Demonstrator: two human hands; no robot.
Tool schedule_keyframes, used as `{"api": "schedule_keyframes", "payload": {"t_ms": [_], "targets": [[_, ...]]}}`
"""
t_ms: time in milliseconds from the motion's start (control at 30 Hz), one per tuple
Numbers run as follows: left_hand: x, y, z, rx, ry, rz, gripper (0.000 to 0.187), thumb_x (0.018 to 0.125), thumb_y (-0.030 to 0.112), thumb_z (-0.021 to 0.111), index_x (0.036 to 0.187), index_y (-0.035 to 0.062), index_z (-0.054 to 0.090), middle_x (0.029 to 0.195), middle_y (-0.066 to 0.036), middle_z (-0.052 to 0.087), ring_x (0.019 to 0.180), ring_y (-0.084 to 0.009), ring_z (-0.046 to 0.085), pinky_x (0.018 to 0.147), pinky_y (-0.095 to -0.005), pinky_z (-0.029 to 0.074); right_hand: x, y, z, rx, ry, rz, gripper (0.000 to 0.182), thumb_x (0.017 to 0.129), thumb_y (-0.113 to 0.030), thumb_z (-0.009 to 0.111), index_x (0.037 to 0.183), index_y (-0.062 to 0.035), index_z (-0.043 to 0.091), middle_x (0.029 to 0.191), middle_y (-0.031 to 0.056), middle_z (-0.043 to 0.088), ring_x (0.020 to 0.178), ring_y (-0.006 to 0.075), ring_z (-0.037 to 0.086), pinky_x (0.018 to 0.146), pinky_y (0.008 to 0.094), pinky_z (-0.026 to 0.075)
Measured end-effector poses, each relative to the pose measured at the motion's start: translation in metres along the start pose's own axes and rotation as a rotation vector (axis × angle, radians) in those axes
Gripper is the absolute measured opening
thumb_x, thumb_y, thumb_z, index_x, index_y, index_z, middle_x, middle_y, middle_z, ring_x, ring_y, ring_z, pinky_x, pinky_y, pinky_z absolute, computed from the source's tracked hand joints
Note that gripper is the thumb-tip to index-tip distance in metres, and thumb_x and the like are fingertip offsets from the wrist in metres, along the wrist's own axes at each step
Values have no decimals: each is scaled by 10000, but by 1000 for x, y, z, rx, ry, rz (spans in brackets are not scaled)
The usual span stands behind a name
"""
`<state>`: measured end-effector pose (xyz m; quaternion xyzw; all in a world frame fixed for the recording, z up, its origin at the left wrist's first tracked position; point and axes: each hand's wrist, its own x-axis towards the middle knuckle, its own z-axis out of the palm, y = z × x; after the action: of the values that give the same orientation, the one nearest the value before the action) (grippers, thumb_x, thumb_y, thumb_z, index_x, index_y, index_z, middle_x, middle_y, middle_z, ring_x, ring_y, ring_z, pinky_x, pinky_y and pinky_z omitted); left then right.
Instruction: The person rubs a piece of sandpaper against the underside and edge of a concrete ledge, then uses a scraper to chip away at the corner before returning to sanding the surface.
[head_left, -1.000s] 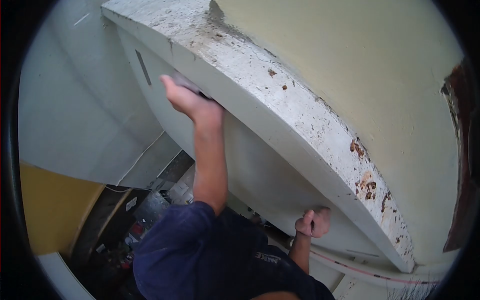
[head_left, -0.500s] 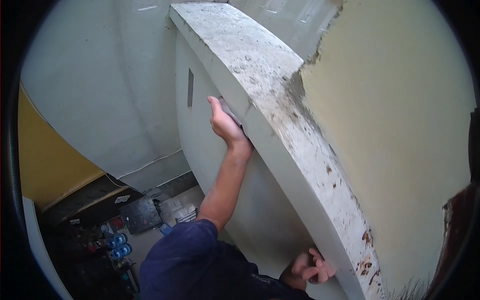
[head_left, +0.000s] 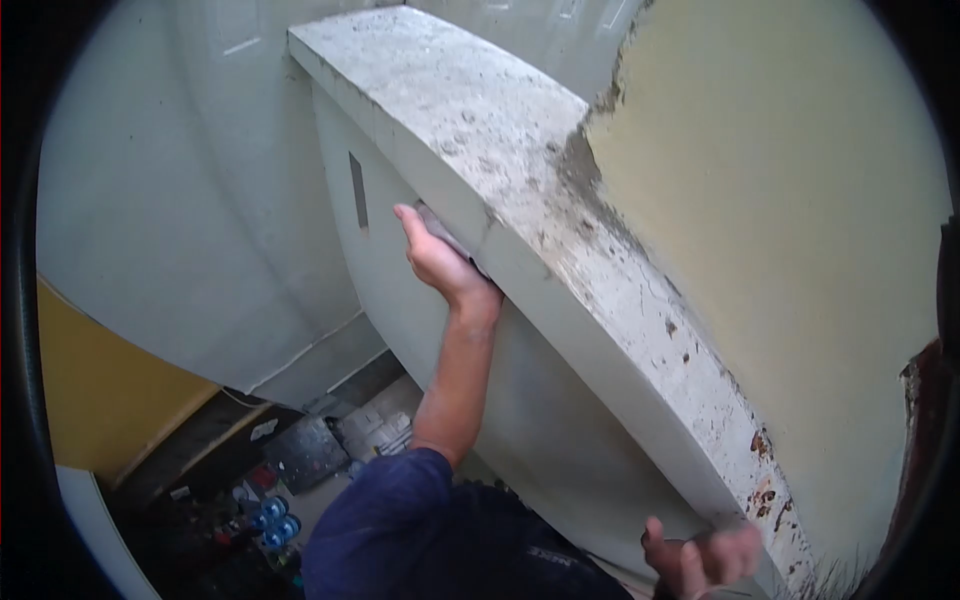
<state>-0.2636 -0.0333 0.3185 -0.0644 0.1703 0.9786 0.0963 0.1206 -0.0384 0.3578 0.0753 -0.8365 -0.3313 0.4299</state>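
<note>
My left hand [head_left: 440,262] presses a thin grey-brown sheet that looks like sandpaper [head_left: 452,238] against the narrow side face of a white ledge [head_left: 560,290]. Its thumb points upward, and most of the sheet is hidden behind the palm. A dark blue sleeve [head_left: 385,510] covers the upper part of that arm. Down at the lower right, my right hand [head_left: 705,558] is held by the lower end of the ledge, fingers apart and partly blurred, with nothing visible in them.
A cream wall [head_left: 780,220] with a rough broken edge borders the ledge. Below the ledge is a pale panel with a narrow dark slot [head_left: 358,190]. Far below on the floor are blue-tinted bottles [head_left: 275,522], a dark board [head_left: 308,455] and clutter. A yellow panel [head_left: 110,385] stands left.
The view has tilted slightly. My right hand has moved right along the ledge's lower end, its fingers spreading. My left hand stays on the ledge face with the sheet.
</note>
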Motion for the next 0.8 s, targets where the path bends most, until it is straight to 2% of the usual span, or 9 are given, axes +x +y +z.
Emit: {"api": "schedule_keyframes", "payload": {"t_ms": [33, 167, 233, 267, 400, 500, 633, 667, 800], "targets": [[4, 2, 1, -53, -8, 12, 553, 1030, 476, 326, 1029, 6, 619, 972, -74, 631, 861, -179, 634, 765, -308, 518, 14, 8, 1, -191, -166, -37, 774, 692, -575, 781, 1325, -206, 533, 1497, 156, 391, 1431, 398, 251, 1136, 655, 126], [28, 5, 4, 57, 120, 92, 548, 1029, 475, 337, 1034, 1, 612, 975, -77, 623, 875, -171, 621, 772, -302, 508, 59, 17, 12, -243, -406, 27, 793, 692, -550, 799, 1353, -214, 519, 1487, 210, 378, 1410, 431, 270, 1098, 703, 158], [32, 3, 1, 46, 70, 115, 549, 1027, 477, 348, 1047, -7, 606, 973, -79, 619, 875, -168, 609, 774, -296, 501, 71, 16, 13, -251, -817, 172, 858, 677, -571, 796, 1397, -219, 489, 1501, 250, 333, 1408, 453, 250, 1064, 740, 167], [38, 5, 2, 39, 80, 122, 549, 1027, 477, 348, 1047, -7, 606, 973, -79, 619, 875, -168, 609, 774, -296, 501, 78, 14, 13, -187, -855, 295, 871, 691, -545, 789, 1425, -206, 468, 1474, 268, 373, 1358, 486, 332, 1054, 749, 168], [57, 16, 3, 7, 83, 29, 534, 1023, 466, 369, 1104, -16, 587, 1003, -81, 615, 883, -178, 611, 792, -300, 499, 62, 14, 1, -259, -804, 146, 770, 753, -541, 727, 1404, -194, 504, 1380, 267, 494, 1190, 529, 510, 1023, 775, 166], [74, 27, 11, 4, 63, 10, 519, 1021, 453, 383, 1131, -15, 578, 1033, -84, 611, 904, -180, 609, 804, -308, 497, 41, 13, 7, -374, -671, 63, 766, 780, -597, 673, 1406, -190, 502, 1409, 254, 469, 1215, 496, 508, 1050, 744, 169], [114, 36, 21, 27, 100, 103, 498, 1016, 440, 402, 1136, -9, 583, 1052, -84, 608, 923, -178, 602, 811, -319, 492, 25, 21, 5, -473, -623, -112, 533, 984, -458, 443, 1382, -111, 511, 1350, 225, 536, 1135, 373, 606, 996, 611, 431], [123, 37, 21, 30, 105, 106, 498, 1016, 440, 402, 1136, -9, 583, 1052, -84, 608, 923, -178, 602, 811, -319, 492, 12, 42, 63, -399, 114, -147, 476, 1032, -373, 341, 1397, -100, 478, 1359, 200, 526, 1065, 327, 645, 887, 539, 545], [160, 49, 26, 112, 112, 113, 471, 1008, 415, 411, 1144, 0, 585, 1046, -90, 609, 923, -192, 598, 810, -327, 487, 3, 40, 65, -364, -67, -74, 481, 974, -407, 436, 1325, -92, 528, 1372, 190, 520, 1127, 350, 592, 953, 550, 440]]}}
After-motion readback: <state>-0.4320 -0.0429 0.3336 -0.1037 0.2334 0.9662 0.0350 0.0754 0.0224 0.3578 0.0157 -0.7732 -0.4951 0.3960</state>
